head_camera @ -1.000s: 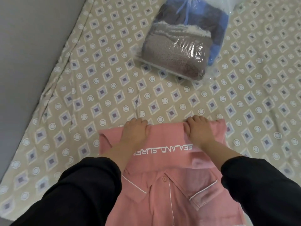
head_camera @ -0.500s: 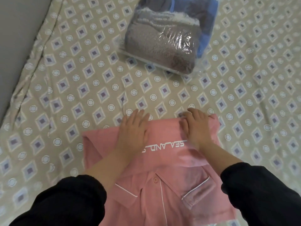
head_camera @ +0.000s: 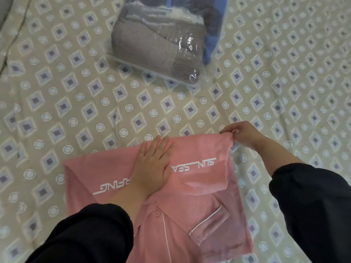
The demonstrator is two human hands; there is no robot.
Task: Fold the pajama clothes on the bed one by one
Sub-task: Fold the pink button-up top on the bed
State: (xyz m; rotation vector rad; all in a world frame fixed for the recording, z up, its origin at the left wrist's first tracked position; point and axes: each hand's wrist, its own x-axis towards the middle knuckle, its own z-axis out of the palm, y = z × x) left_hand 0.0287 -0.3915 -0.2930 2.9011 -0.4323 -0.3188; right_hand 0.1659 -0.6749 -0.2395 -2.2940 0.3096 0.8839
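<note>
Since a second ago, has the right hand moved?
Yes, rightward: the right hand slid off the white lettering to pinch the pink top at its corner.

The pink pajama top is soft matt cloth; the bed sheet is matt printed fabric; the far bag is glossy clear plastic.

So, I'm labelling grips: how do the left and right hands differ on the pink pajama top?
The left hand lies flat, fingers straight, pressing the pink pajama top; the right hand pinches it. The left hand sits mid-garment over the white lettering, the right hand at the far right corner. Both touch the folded-over part.
</note>
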